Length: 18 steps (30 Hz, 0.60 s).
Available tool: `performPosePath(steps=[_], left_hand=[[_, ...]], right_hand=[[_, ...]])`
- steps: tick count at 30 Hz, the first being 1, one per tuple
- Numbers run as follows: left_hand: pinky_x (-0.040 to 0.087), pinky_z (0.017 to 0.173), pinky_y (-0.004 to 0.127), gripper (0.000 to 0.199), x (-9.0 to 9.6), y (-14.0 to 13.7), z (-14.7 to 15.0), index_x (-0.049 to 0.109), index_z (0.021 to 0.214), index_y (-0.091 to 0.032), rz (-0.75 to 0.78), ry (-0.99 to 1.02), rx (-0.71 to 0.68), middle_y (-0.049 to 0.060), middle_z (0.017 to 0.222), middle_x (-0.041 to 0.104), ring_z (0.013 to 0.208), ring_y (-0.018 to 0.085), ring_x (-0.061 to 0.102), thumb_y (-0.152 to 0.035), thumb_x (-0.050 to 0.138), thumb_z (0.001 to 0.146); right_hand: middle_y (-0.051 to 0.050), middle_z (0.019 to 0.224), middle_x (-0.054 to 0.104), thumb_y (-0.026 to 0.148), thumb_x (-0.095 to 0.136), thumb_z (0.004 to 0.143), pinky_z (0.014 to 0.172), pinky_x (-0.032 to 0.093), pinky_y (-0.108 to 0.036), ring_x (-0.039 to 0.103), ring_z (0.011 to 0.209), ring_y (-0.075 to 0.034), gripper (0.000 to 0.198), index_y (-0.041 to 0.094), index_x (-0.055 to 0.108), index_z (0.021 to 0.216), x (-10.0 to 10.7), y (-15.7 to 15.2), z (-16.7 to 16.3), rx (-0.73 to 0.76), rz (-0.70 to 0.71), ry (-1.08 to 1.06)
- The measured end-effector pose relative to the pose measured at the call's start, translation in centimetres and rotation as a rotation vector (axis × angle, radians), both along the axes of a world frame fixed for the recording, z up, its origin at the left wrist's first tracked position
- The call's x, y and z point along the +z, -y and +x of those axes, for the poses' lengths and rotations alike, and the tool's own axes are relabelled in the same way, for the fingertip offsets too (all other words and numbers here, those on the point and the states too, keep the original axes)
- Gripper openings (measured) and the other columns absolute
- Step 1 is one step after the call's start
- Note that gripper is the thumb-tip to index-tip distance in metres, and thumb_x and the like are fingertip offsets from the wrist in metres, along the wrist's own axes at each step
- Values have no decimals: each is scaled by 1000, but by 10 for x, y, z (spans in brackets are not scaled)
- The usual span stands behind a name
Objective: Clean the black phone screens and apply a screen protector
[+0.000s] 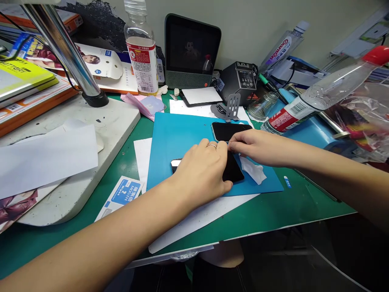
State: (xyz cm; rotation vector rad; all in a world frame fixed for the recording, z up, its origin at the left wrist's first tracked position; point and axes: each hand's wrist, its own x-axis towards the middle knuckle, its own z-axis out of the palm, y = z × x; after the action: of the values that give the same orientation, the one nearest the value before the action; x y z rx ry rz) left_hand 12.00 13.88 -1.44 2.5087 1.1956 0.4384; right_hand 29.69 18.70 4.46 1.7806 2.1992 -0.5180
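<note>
A smartphone [234,170] with a dark screen lies on a blue mat [173,132], mostly covered by my left hand [204,169]. That hand wraps over it from above, thumb at the near edge, a ring on one finger. At the far right edge of this phone, my right hand [247,144] has thumb and fingertips pinched together; whatever they hold is hidden. Just beyond them rests a second smartphone [227,130], screen dark. A crumpled white wipe [254,170] lies right of the covered phone. The Wipes packet [126,191] is left of the mat.
A lamp base [121,117] with a metal pole stands left, papers on it. At the back are a clear bottle [141,65], a smart display [193,50] and a black box [238,79]. A red-capped bottle [322,93] leans at right, near a glass jar [263,106].
</note>
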Motion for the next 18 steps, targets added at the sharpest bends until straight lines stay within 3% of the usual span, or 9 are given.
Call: performPosePath(steps=[18], left_hand=[[51, 76, 40, 34, 0, 0, 0, 48, 101, -18, 7, -3, -1, 11, 105, 67, 100, 31, 58, -38, 69, 82]], right_hand=[[-5, 98, 75, 41, 46, 91, 70, 50, -33, 67, 85, -23, 34, 22, 73, 94, -4, -6, 7, 17, -9, -35]])
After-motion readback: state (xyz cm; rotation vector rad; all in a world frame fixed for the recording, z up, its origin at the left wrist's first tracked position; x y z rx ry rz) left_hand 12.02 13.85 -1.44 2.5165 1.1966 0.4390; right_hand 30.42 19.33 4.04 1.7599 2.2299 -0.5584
